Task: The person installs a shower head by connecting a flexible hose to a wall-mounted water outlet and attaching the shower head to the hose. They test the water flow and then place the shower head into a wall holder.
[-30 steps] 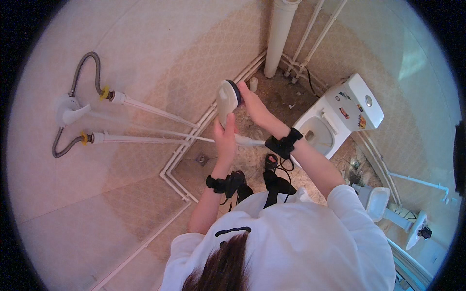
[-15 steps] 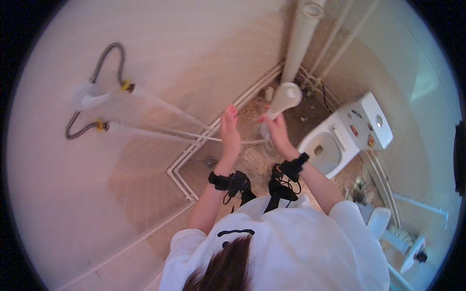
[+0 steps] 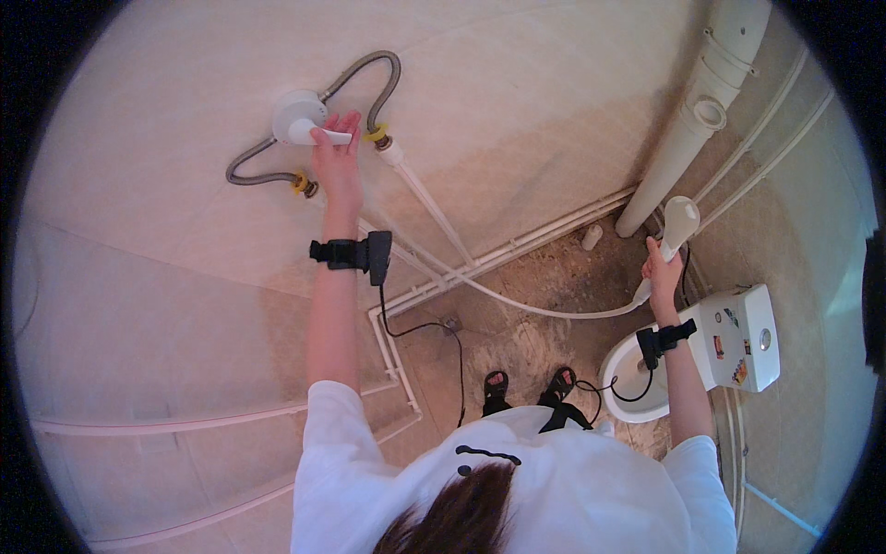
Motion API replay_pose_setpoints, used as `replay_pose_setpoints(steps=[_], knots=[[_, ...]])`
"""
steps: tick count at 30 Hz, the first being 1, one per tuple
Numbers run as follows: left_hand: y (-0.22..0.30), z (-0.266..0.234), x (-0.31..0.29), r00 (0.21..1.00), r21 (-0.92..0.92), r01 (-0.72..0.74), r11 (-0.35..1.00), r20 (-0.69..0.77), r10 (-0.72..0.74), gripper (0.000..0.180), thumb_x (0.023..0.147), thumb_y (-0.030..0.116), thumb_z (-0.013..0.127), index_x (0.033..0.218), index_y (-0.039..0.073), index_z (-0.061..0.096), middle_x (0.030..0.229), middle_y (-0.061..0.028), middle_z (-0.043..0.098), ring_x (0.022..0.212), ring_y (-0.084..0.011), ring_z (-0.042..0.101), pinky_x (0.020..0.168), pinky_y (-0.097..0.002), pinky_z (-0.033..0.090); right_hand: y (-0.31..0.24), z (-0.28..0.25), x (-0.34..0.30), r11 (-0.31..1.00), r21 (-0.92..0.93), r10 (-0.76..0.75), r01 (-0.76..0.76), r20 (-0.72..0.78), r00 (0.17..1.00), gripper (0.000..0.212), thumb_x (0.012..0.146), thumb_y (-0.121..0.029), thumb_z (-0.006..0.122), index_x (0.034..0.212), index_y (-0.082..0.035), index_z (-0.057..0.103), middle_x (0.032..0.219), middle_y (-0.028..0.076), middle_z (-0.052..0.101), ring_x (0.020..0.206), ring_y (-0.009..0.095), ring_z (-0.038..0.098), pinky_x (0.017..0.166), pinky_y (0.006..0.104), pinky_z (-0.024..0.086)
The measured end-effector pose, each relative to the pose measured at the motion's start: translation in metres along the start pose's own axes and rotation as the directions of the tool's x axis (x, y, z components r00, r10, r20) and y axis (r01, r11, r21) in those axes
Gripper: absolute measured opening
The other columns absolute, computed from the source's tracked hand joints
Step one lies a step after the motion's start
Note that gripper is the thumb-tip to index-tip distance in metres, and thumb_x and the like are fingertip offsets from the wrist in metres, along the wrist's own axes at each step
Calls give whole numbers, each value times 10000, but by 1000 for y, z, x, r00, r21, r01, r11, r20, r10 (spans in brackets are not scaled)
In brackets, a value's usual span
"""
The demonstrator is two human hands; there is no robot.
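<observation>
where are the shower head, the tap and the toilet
Shower head [image 3: 682, 218], head view: on its rounded white end.
Tap [image 3: 296, 112], head view: on its round white body.
Toilet [image 3: 729, 339], head view: on its stickered tank.

White toilet [image 3: 754, 319] bearing colourful stickers [image 3: 739, 372], thick pale drainpipe [image 3: 678, 150], short pipe stub [image 3: 592, 237] near its foot, floor drain [image 3: 450, 324]

Soft light, black fisheye corners

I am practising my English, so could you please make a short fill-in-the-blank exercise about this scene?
The right hand holds a shower head coloured ____. The left hand is at the lever of a mixer with ____ grey hoses. The toilet stands closer to the ____ hand.

Missing words: white; two; right.
</observation>
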State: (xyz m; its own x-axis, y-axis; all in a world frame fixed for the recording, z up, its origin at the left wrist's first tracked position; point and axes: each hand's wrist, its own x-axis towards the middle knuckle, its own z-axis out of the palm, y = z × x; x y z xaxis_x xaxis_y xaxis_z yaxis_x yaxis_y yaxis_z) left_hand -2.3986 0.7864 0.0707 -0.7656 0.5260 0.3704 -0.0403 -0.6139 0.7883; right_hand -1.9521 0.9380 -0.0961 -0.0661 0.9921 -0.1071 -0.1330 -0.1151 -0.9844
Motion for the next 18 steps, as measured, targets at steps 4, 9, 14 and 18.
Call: replay_pose_setpoints(steps=[4, 9, 14, 18], knots=[[-6, 2, 1, 994, -155, -91, 984, 41, 98, 308, 881, 358, 419, 833, 54, 437, 697, -74, 508, 761, -236, 530, 828, -387, 399, -2, 3, -2, 1000, 2, 29, -29, -1, 1000, 209, 765, -162, 628, 806, -42, 463, 522, -4, 409, 380, 77, 371, 346, 227, 301], [12, -2, -2, 995, -168, 73, 983, 79, -61, 290, 881, 341, 427, 787, 66, 445, 616, -28, 420, 628, -172, 446, 749, -360, 407, 3, -2, 0, 1000, -13, 27, -27, -11, 1000, 198, 767, -152, 619, 792, -43, 457, 519, 1, 410, 372, 82, 365, 344, 230, 301], [26, -9, 1, 969, -195, 238, 951, 109, -220, 273, 875, 332, 441, 778, 78, 458, 598, -11, 397, 587, -150, 409, 717, -344, 399, 0, -4, 6, 996, -33, 85, -82, 97, 992, 194, 767, -145, 615, 804, -44, 453, 514, -4, 405, 364, 82, 360, 336, 234, 296], [31, -14, 4, 950, -250, 297, 921, 175, -259, 267, 874, 330, 446, 775, 82, 463, 603, -1, 395, 572, -133, 384, 695, -327, 394, 3, -3, 9, 993, -104, 70, -58, 107, 992, 202, 771, -166, 618, 798, -56, 451, 503, -19, 383, 361, 71, 343, 337, 227, 283]])
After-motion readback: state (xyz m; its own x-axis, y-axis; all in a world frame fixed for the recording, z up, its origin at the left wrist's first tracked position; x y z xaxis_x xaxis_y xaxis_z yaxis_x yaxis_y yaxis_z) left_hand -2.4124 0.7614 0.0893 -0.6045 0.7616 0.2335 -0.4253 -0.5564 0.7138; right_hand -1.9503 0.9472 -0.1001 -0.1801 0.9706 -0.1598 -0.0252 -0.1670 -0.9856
